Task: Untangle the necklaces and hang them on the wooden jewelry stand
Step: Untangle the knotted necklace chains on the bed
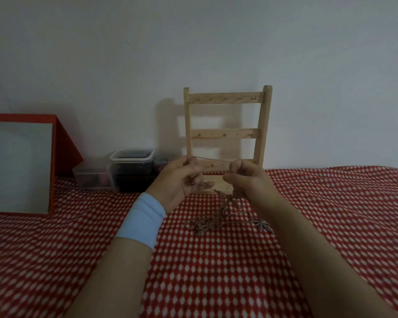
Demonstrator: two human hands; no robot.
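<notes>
1. Red cloth with white dots point(216, 283) lay under both forearms; the left wore a pale blue wristband point(141, 220).
2. Left hand point(182, 177) and right hand point(246, 180), fingers curled, pinched a thin silvery chain point(207, 157) stretched between them before the light wooden jewelry stand point(225, 131), at its lowest rail.
3. Tangled silvery necklaces point(207, 222) lay on the cloth in front of the stand, strands rising toward the hands.
4. Clear plastic boxes point(131, 157) sat left of the stand.

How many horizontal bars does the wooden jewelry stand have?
3. The top bar sits near the upper end of the wooden jewelry stand, the middle bar about halfway down, and the bottom bar low, partly hidden behind the left hand and right hand.
</notes>
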